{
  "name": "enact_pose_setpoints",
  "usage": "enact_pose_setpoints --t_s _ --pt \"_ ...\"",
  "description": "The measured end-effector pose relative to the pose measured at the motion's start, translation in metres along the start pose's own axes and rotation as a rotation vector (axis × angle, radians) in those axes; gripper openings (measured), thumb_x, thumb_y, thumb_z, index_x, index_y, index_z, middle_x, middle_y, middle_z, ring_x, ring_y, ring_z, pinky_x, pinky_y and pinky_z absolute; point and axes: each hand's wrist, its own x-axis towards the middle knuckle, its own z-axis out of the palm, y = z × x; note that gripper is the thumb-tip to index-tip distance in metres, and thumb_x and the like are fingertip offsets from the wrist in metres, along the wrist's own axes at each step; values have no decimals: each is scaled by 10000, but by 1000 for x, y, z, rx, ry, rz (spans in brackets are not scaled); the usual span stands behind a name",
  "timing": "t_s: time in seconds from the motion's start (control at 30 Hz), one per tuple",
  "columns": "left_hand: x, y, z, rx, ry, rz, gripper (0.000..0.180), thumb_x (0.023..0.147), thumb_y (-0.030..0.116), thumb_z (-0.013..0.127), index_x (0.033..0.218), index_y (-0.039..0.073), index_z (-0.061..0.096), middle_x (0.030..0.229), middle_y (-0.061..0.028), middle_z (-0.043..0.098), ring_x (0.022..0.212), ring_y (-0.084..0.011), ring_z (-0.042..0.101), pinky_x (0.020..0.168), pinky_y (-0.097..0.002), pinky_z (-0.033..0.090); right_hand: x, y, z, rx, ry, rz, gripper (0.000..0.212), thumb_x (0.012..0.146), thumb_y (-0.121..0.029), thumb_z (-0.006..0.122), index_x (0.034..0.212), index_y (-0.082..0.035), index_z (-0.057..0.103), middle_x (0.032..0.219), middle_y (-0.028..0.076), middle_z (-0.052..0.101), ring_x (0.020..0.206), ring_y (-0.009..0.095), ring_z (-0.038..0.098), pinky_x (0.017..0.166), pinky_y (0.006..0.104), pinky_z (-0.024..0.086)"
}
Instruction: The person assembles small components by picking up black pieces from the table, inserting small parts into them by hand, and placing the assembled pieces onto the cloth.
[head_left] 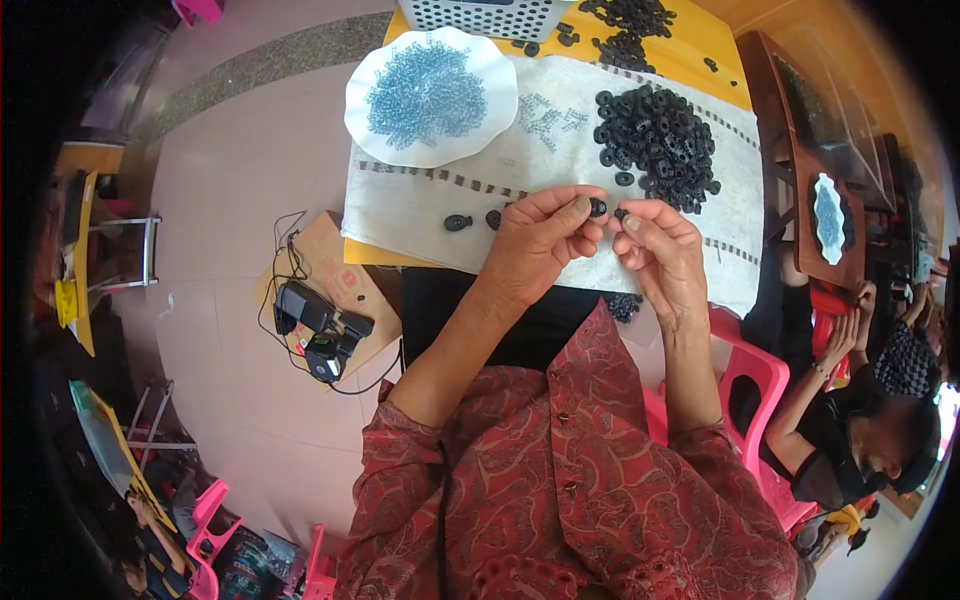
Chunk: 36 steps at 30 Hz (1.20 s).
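Observation:
My left hand (pixel 540 238) pinches a small rounded black plastic piece (pixel 598 207) between thumb and fingertips. Close to its right, my right hand (pixel 665 250) grips a smaller black plastic piece (pixel 621 214). The two pieces are held nearly end to end, with a small gap between them. Beside my left hand an oval black piece with holes (pixel 457 222) lies on the white cloth (pixel 400 210), and another is partly behind my fingers. A heap of similar black pieces (pixel 655 145) rises beyond my right hand.
A scalloped white plate (pixel 360 125) holds tiny bluish spring-like pieces, and a few more (pixel 545 118) lie loose beside it. Behind stands a grey perforated basket (pixel 485 18). On the left, a cardboard box (pixel 370 275) bears black adapters with cables. At right, another person sits near a pink chair (pixel 765 385).

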Motion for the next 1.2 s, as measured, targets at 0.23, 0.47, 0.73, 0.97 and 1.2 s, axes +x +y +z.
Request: enact_pose_setpoints --t_s 0.23,0.47,0.73,0.97,1.2 --pt "1 -1 -2 30 -25 1 252 922 85 567 1147 -25 599 919 -73 666 757 -98 620 660 -225 512 -3 3 6 -109 -5 -97 132 853 12 605 980 42 627 849 126 675 660 121 635 540 196 483" --pt "2 -2 -3 -38 -47 -23 244 919 80 570 1135 -30 597 918 -70 654 776 -107 616 677 -232 510 -8 -4 16 -332 40 -216 94 840 13 598 928 26 627 740 67 646 609 94 614 501 191 449" --pt "1 -2 -4 -14 -58 -1 234 921 68 562 1131 -28 596 909 -69 648 781 -113 612 690 -237 507 -6 -6 24 -339 42 -222 87 827 22 596 908 27 626 719 65 642 598 92 612 488 191 444" --pt "2 -3 -3 0 -61 33 206 917 41 558 1108 -18 608 892 -76 655 791 -128 630 683 -249 531 -4 -8 26 -359 60 -202 79 818 18 601 893 28 625 715 71 644 593 93 610 483 193 444" --pt "2 -3 -3 31 -71 66 202 919 35 553 1105 -20 609 875 -77 650 783 -129 629 677 -248 531 -2 -7 24 -382 48 -199 78 819 17 601 894 26 623 724 77 649 594 96 612 480 198 448"
